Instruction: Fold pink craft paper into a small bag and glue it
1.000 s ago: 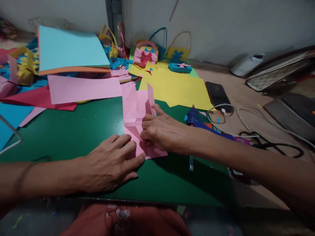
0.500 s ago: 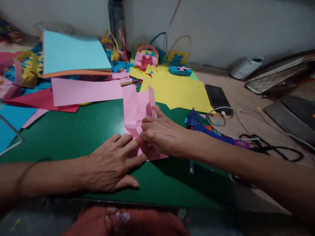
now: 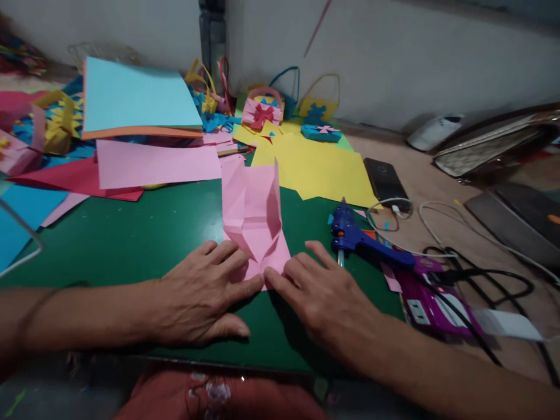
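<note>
A creased sheet of pink paper (image 3: 258,201) lies on the green table (image 3: 184,221) in front of me, its two long sides folded up and its near end spread flat. My left hand (image 3: 210,291) rests palm down with fingers stretched out, its index finger pressing the paper's near left part. Across from it, my right hand (image 3: 319,291) lies on the near right part, with its index fingertip on the paper close to the left one. Its other fingers are slightly bent and apart. Neither hand grips anything.
A blue glue gun (image 3: 354,233) lies right of the paper, beside a purple power strip (image 3: 424,297) with cables. Behind are yellow sheets (image 3: 324,169), a phone (image 3: 385,181) and small paper bags (image 3: 262,111). Light-blue sheets (image 3: 140,93) and a pink strip (image 3: 161,166) are at left.
My right hand has drawn back from the paper's right fold toward its near right part. The left hand stays in place. The view has shifted slightly.
</note>
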`<state>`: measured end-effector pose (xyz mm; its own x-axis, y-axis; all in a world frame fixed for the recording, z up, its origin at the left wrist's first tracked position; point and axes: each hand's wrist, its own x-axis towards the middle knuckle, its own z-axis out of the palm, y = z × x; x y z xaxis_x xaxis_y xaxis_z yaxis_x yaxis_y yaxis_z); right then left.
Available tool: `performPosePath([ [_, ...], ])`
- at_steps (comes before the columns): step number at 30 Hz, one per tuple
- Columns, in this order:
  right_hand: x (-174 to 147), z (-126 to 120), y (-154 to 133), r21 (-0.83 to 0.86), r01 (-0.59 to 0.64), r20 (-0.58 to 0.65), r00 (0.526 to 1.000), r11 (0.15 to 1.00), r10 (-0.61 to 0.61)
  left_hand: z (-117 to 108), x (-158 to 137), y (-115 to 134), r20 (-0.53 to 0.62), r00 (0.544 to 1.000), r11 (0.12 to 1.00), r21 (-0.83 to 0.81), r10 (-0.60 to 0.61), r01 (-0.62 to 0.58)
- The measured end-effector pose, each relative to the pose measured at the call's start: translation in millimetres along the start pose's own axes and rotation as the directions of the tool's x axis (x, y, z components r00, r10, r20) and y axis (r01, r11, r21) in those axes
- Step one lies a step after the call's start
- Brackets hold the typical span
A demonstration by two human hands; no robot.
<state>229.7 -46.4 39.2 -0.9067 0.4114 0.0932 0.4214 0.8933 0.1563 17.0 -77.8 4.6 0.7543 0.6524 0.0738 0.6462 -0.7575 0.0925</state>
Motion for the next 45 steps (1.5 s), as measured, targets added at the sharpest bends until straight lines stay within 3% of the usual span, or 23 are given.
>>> performPosePath([
  [5, -4, 15, -15, -0.068, -0.056, 0.076, 0.995, 0.996, 0.061, 1, 0, 2, -0.035, 0.999, 1.000, 0.021, -0.005, 0.006],
  [15, -15, 14, -6, -0.201, -0.167, 0.092, 0.978, 0.965, 0.188, -1, 0, 4, 0.013, 1.000, 1.000, -0.012, -0.026, 0.026],
  [28, -12, 14, -9, -0.193, -0.103, 0.063, 0.991, 0.976, 0.117, -1, 2, 4, 0.003, 1.000, 1.000, 0.021, 0.011, -0.011],
  [39, -6, 6, -7, 0.055, -0.014, 0.151, 0.988, 0.998, 0.005, 0, 2, -3, 0.011, 1.000, 0.998, 0.056, 0.029, -0.029],
  [41, 0, 1, -2, 0.038, -0.046, 0.141, 0.989, 0.998, 0.040, 1, 2, -4, 0.009, 0.999, 0.998, 0.057, 0.036, -0.036],
  [45, 17, -6, 6, -0.148, -0.032, 0.090, 0.995, 0.989, 0.046, 2, 2, -4, -0.008, 0.999, 0.997, 0.065, 0.038, -0.038],
])
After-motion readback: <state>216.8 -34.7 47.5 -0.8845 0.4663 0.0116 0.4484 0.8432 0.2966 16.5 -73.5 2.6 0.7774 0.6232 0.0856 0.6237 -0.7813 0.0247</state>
